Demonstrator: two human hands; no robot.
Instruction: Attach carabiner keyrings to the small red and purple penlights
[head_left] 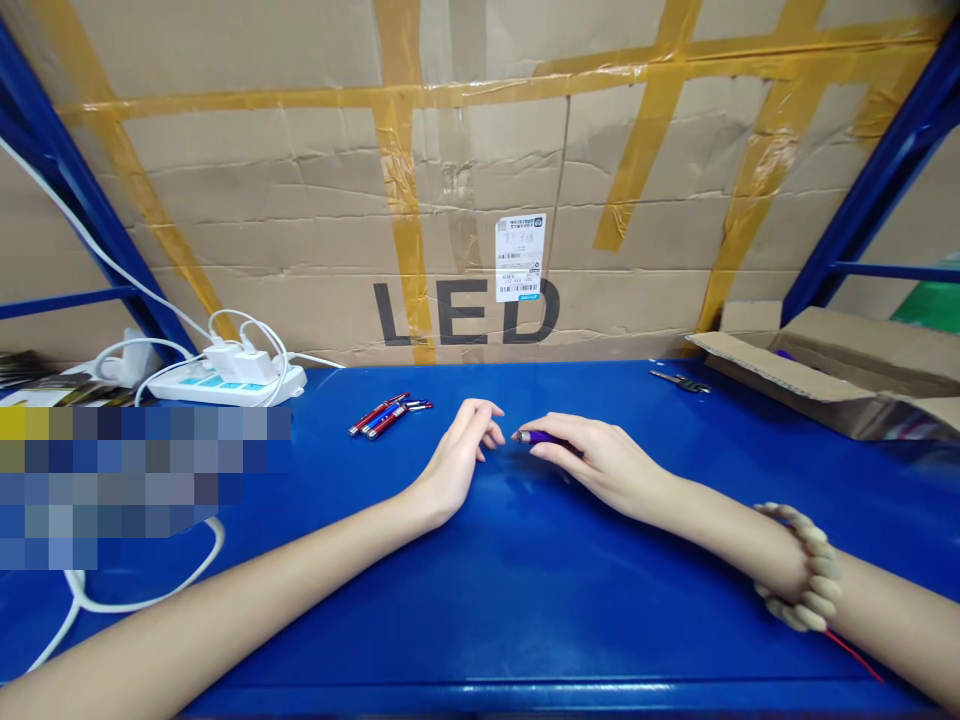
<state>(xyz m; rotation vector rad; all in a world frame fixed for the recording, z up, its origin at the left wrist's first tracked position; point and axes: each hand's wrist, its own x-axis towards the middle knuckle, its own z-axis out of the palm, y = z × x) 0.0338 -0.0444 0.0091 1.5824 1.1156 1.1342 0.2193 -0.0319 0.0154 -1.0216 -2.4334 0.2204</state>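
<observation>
At desk centre: right hand grips a purple pen low over the desk.
Left hand: open, fingers slack, at 9 o'clock of the pen's metal end, not touching.
Step, as judged: pen presented between both hands.
Next move calls for: left fingertips closing on that end.
Loose pens: 10 o'clock of left hand.

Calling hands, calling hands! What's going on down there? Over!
Right hand grips purple pen. Left hand empty, close by its tip. Red and blue pens lie apart. Over.
</observation>
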